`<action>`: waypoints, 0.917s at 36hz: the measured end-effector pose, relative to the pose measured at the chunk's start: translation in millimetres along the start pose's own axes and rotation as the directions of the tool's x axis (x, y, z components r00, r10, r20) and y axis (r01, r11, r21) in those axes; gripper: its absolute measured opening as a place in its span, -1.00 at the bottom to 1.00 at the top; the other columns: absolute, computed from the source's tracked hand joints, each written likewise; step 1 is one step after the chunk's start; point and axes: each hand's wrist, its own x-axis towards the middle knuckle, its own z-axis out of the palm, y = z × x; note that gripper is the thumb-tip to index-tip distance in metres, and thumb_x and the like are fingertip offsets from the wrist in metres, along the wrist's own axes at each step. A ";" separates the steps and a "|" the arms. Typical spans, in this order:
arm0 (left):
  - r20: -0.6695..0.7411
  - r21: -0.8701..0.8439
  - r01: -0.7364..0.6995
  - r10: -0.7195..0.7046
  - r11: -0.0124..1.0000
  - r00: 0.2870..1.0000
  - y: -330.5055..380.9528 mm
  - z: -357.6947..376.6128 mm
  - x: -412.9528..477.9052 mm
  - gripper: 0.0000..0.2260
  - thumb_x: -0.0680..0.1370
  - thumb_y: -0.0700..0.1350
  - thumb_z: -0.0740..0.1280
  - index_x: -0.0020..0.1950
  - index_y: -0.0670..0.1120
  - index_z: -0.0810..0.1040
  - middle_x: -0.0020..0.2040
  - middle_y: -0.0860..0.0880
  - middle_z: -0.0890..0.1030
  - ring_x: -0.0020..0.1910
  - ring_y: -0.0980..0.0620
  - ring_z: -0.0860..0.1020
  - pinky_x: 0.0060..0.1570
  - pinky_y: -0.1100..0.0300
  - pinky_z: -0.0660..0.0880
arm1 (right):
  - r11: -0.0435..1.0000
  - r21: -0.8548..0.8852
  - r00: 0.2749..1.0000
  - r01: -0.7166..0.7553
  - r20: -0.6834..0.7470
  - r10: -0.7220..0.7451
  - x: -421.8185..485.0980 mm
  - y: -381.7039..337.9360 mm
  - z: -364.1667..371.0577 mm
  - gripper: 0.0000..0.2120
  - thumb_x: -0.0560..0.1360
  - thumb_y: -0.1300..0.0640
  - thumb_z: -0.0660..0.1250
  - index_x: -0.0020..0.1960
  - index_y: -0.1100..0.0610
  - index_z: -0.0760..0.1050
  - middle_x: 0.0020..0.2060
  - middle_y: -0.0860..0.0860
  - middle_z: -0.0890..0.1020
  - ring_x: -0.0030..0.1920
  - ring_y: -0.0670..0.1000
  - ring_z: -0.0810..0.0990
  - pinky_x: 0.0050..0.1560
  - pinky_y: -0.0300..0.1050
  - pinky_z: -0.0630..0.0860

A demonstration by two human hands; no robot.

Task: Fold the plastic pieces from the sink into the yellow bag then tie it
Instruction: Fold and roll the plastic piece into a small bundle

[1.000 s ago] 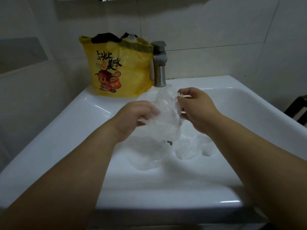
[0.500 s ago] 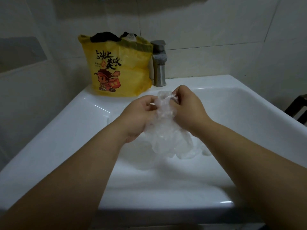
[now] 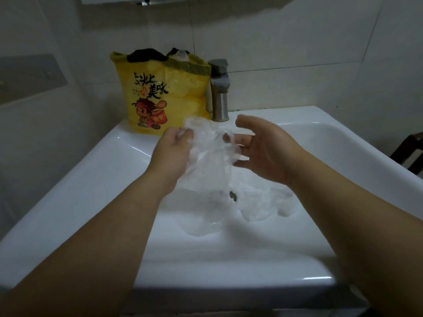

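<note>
**Thin film, pinched at one top corner**

A clear plastic piece (image 3: 206,161) is held up in front of the faucet (image 3: 219,94), a little below its base, and hangs over the basin of the sink (image 3: 91,179). It is pinched near its top edge by the left hand (image 3: 174,154), with thumb and fingers closed on a gathered bit of film. The right hand (image 3: 263,154) is held spread just right of the sheet, fingers apart and relaxed. One fingertip is seen through the film, so light contact is likely, but nothing is gripped on that side.

The piece is judged to be very light and entirely limp, since it drapes and wrinkles under its own weight and no shape is kept. It is probably slick and clingy (whether it is wet cannot be told). A hold is best taken at the edges, ideally a pinch at each top corner, so that the sheet is drawn flat before a fold is made. A grab at the middle would only bunch it. Hard pulling is better avoided, as film this thin may stretch or tear.

More loose plastic pieces (image 3: 258,207) lie in the basin below the faucet, around the drain (image 3: 232,195). The yellow bag (image 3: 164,99) stands upright just left of the faucet — whether it touches cannot be told — with its mouth open and untied.
</note>
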 end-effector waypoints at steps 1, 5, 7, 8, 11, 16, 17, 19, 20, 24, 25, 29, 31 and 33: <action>-0.010 -0.012 -0.002 0.002 1.000 1.000 0.9 0.7 -0.2 -0.86 0.63 0.01 0.22 -0.05 -0.01 0.48 -0.04 -0.13 0.56 -0.03 -0.09 0.54 0.17 -0.20 0.48 | 0.989 -0.145 0.999 -0.001 0.041 0.007 0.4 2.0 0.0 -0.49 0.40 0.01 0.46 0.28 0.07 0.38 0.12 0.08 0.59 0.11 0.09 0.56 0.24 0.10 0.43; -0.038 -0.095 0.012 -0.015 0.995 0.999 5.0 0.9 0.1 -0.75 0.62 0.09 0.25 0.03 -0.10 0.51 0.13 -0.22 0.60 0.10 -0.17 0.59 0.16 -0.15 0.54 | 0.676 -0.737 1.000 -0.007 -0.001 0.009 0.3 17.5 6.4 -0.19 0.36 0.22 0.52 0.49 0.04 0.20 0.14 0.02 0.49 0.04 0.00 0.55 -0.08 -0.25 0.48; -0.044 -0.089 0.007 -0.011 0.996 0.999 6.8 -1.4 -0.2 -0.64 0.55 0.19 0.30 0.05 -0.11 0.54 0.06 -0.17 0.61 0.04 -0.13 0.59 0.15 -0.19 0.51 | 0.597 -0.802 0.990 0.027 -0.059 -0.125 6.1 21.2 2.8 -0.49 0.46 0.26 0.41 0.38 0.13 0.39 0.00 0.04 0.55 -0.14 -0.01 0.55 -0.29 -0.32 0.42; -0.045 -0.078 0.004 -0.008 0.997 0.999 6.5 -3.2 0.7 -0.57 0.47 0.26 0.31 0.03 -0.09 0.54 0.01 -0.14 0.61 0.00 -0.11 0.58 0.15 -0.22 0.49 | 0.594 -0.804 0.972 0.036 -0.110 -0.207 9.8 21.6 -0.4 -0.65 0.49 0.26 0.35 0.28 0.16 0.48 -0.08 0.04 0.56 -0.23 -0.03 0.52 -0.37 -0.32 0.38; -0.042 -0.079 0.005 -0.008 0.997 0.999 4.2 -5.8 3.5 -0.55 0.39 0.28 0.34 0.00 -0.08 0.57 -0.12 -0.09 0.55 -0.14 -0.08 0.52 -0.03 -0.12 0.56 | 0.767 -0.639 0.894 0.052 -0.313 -0.322 14.9 17.5 -5.6 -0.78 0.53 0.28 0.23 0.13 0.17 0.55 -0.14 0.03 0.56 -0.16 0.00 0.52 -0.30 -0.26 0.39; 0.134 0.029 -0.005 0.002 1.000 0.991 -3.5 -5.6 4.3 -0.59 0.47 0.12 0.43 0.21 -0.09 0.56 0.04 -0.04 0.62 -0.19 0.03 0.54 -0.56 0.38 0.30 | 0.989 0.010 0.896 0.151 -0.423 -0.132 15.9 4.3 -12.4 -0.71 0.55 0.36 0.18 0.23 0.16 0.46 0.06 0.12 0.52 0.07 0.11 0.56 0.10 -0.01 0.55; 0.183 0.029 -0.003 -0.002 1.000 0.983 -4.9 -5.7 4.0 -0.64 0.47 0.08 0.44 0.18 -0.07 0.57 -0.05 0.06 0.62 -0.28 0.11 0.50 -0.56 0.38 0.30 | 0.974 0.141 0.910 0.175 -0.400 -0.106 15.4 1.8 -13.5 -0.79 0.55 0.37 0.17 0.09 0.14 0.46 -0.05 0.09 0.51 -0.05 0.06 0.57 0.02 -0.05 0.57; 0.225 0.012 0.021 -0.023 1.000 0.974 -3.6 -6.0 2.3 -0.89 0.50 0.00 0.42 -0.06 -0.01 0.59 -0.30 0.17 0.56 -0.44 0.20 0.41 -0.51 0.35 0.30 | 0.910 0.352 0.928 0.221 -0.363 -0.085 14.3 -0.8 -16.5 -0.80 0.53 0.39 0.15 -0.17 0.15 0.40 -0.26 0.05 0.47 -0.29 -0.01 0.53 -0.22 -0.17 0.53; 0.226 -0.015 0.049 -0.045 0.999 0.973 -2.4 -6.6 2.3 -0.92 0.52 -0.02 0.40 -0.12 0.00 0.58 -0.29 0.17 0.54 -0.41 0.21 0.42 -0.46 0.35 0.32 | 0.887 0.399 0.930 0.231 -0.358 -0.081 14.1 -0.9 -17.8 -0.78 0.53 0.39 0.14 -0.24 0.17 0.40 -0.34 0.05 0.48 -0.36 -0.02 0.52 -0.29 -0.20 0.50; 0.257 -0.296 0.171 -0.094 0.940 0.962 5.8 -9.8 5.3 -0.84 0.60 -0.03 0.27 0.07 -0.05 0.58 0.06 0.03 0.62 0.04 0.10 0.59 0.02 0.20 0.51 | 0.924 0.346 0.958 0.161 -0.280 -0.062 12.8 -0.2 -20.6 -0.83 0.50 0.33 0.19 -0.24 0.19 0.46 -0.40 0.05 0.49 -0.46 -0.04 0.48 -0.50 -0.26 0.40; 0.266 -0.358 0.195 -0.100 0.913 0.959 7.3 -11.9 7.1 -0.79 0.62 -0.03 0.24 0.14 -0.09 0.57 0.11 -0.02 0.63 0.08 0.04 0.60 0.10 0.15 0.54 | 0.948 0.292 0.970 0.128 -0.238 -0.057 12.3 -0.7 -21.0 -0.84 0.48 0.31 0.21 -0.25 0.17 0.46 -0.38 0.04 0.48 -0.46 -0.04 0.45 -0.51 -0.26 0.38; 0.288 -0.539 0.275 -0.133 0.796 0.948 13.7 -19.6 7.9 -0.75 0.66 -0.03 0.17 0.03 -0.13 0.58 -0.11 -0.01 0.67 -0.21 0.13 0.64 -0.14 0.28 0.61 | 0.999 0.047 1.000 0.018 -0.007 -0.018 6.4 -4.9 -25.5 -0.78 0.49 0.31 0.14 -0.30 0.13 0.36 -0.46 -0.04 0.46 -0.51 -0.10 0.36 -0.54 -0.30 0.29; 0.334 -0.547 0.312 -0.139 0.776 0.932 13.6 -23.4 8.4 -0.76 0.67 -0.01 0.18 0.04 -0.12 0.57 -0.03 -0.03 0.65 -0.10 0.08 0.64 0.01 0.20 0.61 | 0.999 -0.047 0.996 -0.023 0.084 0.027 3.8 -6.1 -26.9 -0.81 0.48 0.33 0.15 -0.28 0.13 0.37 -0.45 -0.03 0.47 -0.49 -0.09 0.39 -0.51 -0.30 0.34; 0.366 -0.502 0.312 -0.129 0.807 0.922 14.8 -24.4 5.1 -0.73 0.66 0.01 0.17 0.06 -0.12 0.57 -0.04 -0.06 0.67 -0.03 0.00 0.64 0.04 0.12 0.61 | 0.994 -0.100 0.993 -0.037 0.106 0.048 4.7 -5.0 -26.6 -0.82 0.47 0.35 0.18 -0.25 0.14 0.40 -0.39 0.00 0.51 -0.43 -0.06 0.46 -0.42 -0.26 0.41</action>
